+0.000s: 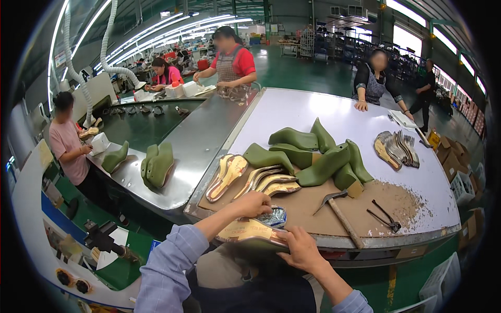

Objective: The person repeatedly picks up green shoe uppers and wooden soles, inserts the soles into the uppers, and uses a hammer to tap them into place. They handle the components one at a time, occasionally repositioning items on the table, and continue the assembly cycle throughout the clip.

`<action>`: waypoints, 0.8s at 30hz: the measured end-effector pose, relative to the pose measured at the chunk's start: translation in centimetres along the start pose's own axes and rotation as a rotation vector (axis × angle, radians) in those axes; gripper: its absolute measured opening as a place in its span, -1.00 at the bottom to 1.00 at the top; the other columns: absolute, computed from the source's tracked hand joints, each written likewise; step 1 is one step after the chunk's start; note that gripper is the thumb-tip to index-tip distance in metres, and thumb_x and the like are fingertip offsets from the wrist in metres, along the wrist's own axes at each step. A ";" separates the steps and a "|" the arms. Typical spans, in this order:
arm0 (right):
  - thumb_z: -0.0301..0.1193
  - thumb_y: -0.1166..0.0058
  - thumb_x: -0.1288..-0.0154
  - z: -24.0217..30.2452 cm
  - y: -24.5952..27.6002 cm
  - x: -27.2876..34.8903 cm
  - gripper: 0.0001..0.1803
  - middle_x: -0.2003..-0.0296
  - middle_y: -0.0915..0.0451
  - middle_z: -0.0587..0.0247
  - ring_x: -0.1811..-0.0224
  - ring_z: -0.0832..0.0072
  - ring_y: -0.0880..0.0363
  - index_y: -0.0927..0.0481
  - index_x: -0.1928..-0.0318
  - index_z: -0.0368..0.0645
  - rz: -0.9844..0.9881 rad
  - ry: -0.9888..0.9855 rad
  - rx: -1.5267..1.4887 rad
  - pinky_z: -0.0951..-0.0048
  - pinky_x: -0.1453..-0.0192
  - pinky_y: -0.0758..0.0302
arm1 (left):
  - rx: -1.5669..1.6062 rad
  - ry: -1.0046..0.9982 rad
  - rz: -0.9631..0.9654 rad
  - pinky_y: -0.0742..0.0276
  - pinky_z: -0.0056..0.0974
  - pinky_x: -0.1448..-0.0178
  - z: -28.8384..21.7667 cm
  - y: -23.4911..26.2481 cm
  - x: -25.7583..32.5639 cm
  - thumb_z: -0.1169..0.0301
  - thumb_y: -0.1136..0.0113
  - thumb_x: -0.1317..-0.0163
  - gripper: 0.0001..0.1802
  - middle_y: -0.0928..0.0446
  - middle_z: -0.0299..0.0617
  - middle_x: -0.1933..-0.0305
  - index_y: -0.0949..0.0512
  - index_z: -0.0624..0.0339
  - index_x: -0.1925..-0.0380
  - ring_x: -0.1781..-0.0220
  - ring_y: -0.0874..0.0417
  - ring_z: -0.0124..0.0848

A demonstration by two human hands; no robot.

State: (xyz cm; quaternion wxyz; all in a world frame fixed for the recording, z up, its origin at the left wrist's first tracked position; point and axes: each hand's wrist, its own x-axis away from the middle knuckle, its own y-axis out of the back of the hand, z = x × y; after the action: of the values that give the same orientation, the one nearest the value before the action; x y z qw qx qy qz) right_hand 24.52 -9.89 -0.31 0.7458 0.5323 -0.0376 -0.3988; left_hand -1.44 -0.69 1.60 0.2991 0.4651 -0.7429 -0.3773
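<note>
Right hand (300, 249) grips a green shoe last (255, 241) with its insole; left hand (254, 204) pinches its upper end. Unworked lasts (308, 154) lie at twelve o'clock, hammer (339, 208) at two.

Both hands (276, 229) grip a green last (250, 236) beside a hammer (339, 211).

A single head-worn fisheye view looks forward and down from the person's own position at the near edge of the workbench (323, 120). The forearms enter from the lower edge, close to the lens. The bench top fills the centre at near range; the conveyor (172, 135) runs along the left. The upper part faces down the factory hall, far away. Straight edges bend toward the dark circular rim.
</note>
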 end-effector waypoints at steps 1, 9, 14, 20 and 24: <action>-0.37 -0.50 0.00 0.1 0.0 0.0 -0.26 0.07 -0.48 0.07 0.03 0.03 -0.49 -0.44 -0.22 -0.02 -0.003 0.010 -0.006 0.06 -0.05 -0.49 | -0.001 -0.022 -0.023 -0.62 -0.14 0.01 0.4 -0.2 0.1 0.25 -0.32 -0.25 -0.72 -0.74 -0.05 0.23 -0.73 0.23 0.20 0.18 -0.74 -0.15; -0.37 -0.49 0.00 -0.3 0.1 0.3 -0.25 -0.03 -0.49 0.03 -0.07 0.00 -0.50 -0.42 -0.23 -0.03 0.018 -0.025 0.009 0.06 -0.12 -0.49 | 0.479 0.024 -0.247 -0.58 -0.34 0.17 -6.2 1.4 3.3 0.40 -0.30 -0.36 -0.84 -0.70 -0.16 0.36 -0.64 0.30 0.24 0.33 -0.66 -0.49; -0.34 -0.45 -0.06 -0.1 -0.3 -0.4 -0.30 -0.02 -0.51 0.02 -0.08 -0.01 -0.51 -0.44 -0.23 -0.04 0.035 -0.032 -0.065 0.06 -0.14 -0.50 | 0.427 -0.060 -0.376 -0.64 -0.27 0.18 -8.9 -2.1 7.5 0.49 -0.28 -0.37 -0.87 -0.70 -0.15 0.31 -0.55 0.35 0.22 0.26 -0.72 -0.46; -0.32 -0.19 -0.37 -4.0 3.5 3.2 -0.48 -0.15 -0.54 -0.11 -0.24 -0.09 -0.48 -0.44 -0.26 -0.25 -0.301 -0.236 0.032 0.05 -0.32 -0.42 | 0.351 -0.190 -0.406 -0.67 -0.35 0.05 -8.1 -4.3 7.0 0.51 -0.29 -0.35 -0.84 -0.74 -0.10 0.23 -0.66 0.34 0.11 0.15 -0.77 -0.40; -0.37 -0.07 -0.46 -8.5 6.8 6.6 -0.53 -0.08 -0.58 -0.13 -0.12 -0.08 -0.54 -0.44 -0.32 -0.17 -0.067 -0.545 0.426 0.06 -0.23 -0.48 | 0.493 0.072 -0.285 -0.64 -0.27 -0.03 -10.4 -4.1 7.1 0.46 -0.32 -0.30 -0.91 -0.78 -0.15 0.20 -0.72 0.23 0.25 -0.01 -0.76 -0.31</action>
State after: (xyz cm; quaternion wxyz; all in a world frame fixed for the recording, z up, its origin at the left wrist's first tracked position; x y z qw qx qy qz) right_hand 36.89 -6.80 -0.81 0.5672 0.5509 -0.3001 -0.5336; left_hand 5.94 -11.25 4.41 0.1473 0.6365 -0.7283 -0.2066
